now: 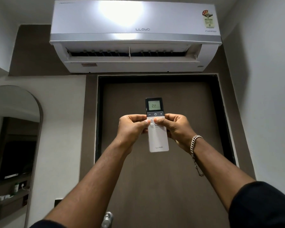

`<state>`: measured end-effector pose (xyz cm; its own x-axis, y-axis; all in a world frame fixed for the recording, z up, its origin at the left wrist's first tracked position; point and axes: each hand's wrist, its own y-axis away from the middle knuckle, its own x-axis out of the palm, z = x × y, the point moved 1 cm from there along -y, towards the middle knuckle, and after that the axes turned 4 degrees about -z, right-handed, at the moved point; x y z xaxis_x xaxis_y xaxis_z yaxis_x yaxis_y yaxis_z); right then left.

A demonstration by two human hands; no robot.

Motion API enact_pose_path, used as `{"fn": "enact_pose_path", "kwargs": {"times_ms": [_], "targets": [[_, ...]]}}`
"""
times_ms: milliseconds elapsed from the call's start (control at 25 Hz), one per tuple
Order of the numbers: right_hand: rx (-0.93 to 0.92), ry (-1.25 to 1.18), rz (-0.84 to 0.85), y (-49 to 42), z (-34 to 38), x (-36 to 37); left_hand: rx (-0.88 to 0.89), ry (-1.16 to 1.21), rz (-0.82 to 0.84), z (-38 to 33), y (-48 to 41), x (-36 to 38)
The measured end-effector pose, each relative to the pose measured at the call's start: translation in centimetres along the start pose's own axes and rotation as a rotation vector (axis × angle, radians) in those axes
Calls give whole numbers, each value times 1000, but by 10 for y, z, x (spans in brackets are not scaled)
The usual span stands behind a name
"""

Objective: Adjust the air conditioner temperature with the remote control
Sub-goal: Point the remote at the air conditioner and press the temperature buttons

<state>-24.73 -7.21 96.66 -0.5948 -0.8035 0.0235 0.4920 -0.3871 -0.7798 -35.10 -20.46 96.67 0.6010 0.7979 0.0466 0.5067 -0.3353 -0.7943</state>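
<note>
Hands clamp the remote mid-body, a two-sided grip aiming it at the air conditioner (display above thumbs reads 22).

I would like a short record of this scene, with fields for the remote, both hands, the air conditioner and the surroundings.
remote: white, upright, screen end up
display: reads 22
left hand: grips the remote's left side, thumb on the white buttons
right hand: grips the right side, thumb on the white buttons
minus, power, plus row: uncovered, just above both thumbs
air conditioner: on the wall above the door, flap open
door: brown, shut, behind the remote
bracelet: chain on the right wrist
mirror: arched, at left
</note>
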Motion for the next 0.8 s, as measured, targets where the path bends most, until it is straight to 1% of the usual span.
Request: {"fn": "enact_pose_path", "kwargs": {"times_ms": [560,800], "targets": [[11,36,-20,1,2,-9,13,3,33,-1,-2,7],[8,33,5,-1,4,-9,16,-3,32,-3,-2,7]]}}
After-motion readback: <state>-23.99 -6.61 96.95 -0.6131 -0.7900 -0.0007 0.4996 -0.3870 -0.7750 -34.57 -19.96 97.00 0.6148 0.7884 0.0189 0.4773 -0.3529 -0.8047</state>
